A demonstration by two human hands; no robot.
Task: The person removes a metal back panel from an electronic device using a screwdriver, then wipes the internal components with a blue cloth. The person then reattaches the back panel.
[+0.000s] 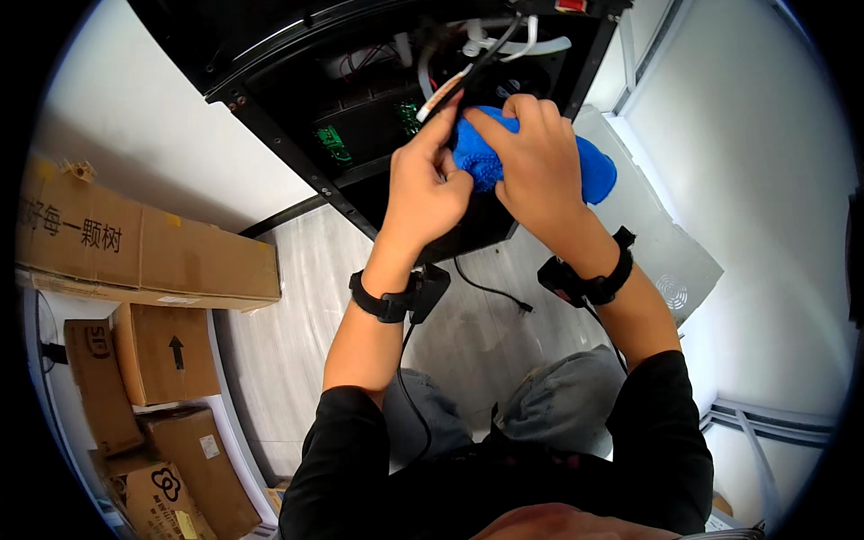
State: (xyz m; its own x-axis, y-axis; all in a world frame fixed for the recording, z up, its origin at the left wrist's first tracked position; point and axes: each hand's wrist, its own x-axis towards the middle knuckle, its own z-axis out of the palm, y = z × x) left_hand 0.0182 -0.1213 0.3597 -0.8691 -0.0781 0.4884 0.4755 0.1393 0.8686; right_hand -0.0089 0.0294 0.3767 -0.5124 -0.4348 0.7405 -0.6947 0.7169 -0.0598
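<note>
My right hand (543, 152) grips a bunched blue microfiber cloth (597, 172). To its left, my left hand (428, 189) has curled fingers, with the index finger along a black cable (489, 57) and the thumb by the cloth. A white and orange label (442, 94) hangs on that cable just above the fingertip. Both hands are in front of the open side of a black appliance cabinet (277, 142). Inside are green circuit boards (332, 144), a white tube (550, 47) and a dark fan (509, 88). The cloth and fingers hide where the cable ends.
A grey metal panel (648, 223) with a round vent leans at the right. A power cord with plug (496, 291) lies on the wood-look floor (290, 364). Cardboard boxes (202, 250) stand at left, some on a shelf. Black devices (428, 290) with cords are strapped to both wrists.
</note>
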